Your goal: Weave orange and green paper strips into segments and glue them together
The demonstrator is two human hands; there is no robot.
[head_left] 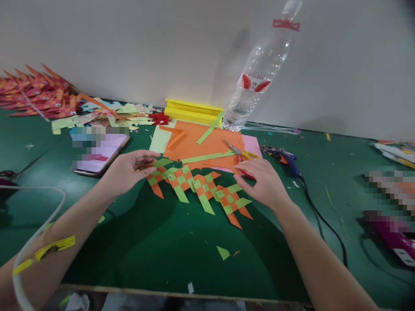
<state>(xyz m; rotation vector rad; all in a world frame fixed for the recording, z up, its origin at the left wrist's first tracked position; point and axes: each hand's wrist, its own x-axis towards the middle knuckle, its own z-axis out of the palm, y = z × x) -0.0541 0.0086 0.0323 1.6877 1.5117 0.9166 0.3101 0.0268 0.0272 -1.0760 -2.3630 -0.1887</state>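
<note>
A row of woven green-and-orange paper fish [202, 190] lies on the green tabletop, each overlapping its neighbour. My left hand [134, 168] is at the row's left end, beside the leftmost fish [156, 177]. Its fingers reach forward, thumb apart; whether they touch the paper is unclear. On the right, my right hand [261, 179] hovers low by the small scissors [239, 152], its thumb and fingers apart around the red and yellow handles. The scissors rest on orange paper sheets [197, 138], along with loose green strips [207, 157].
A leaning water bottle [256, 73] and yellow folded piece [194, 112] stand by the wall. Left are a phone [102, 153], paper scraps [113, 112] and red-orange woven fish [42, 93]. A blue glue gun [285, 160] with a black cable lies right. A white cable [61, 203] crosses my left forearm.
</note>
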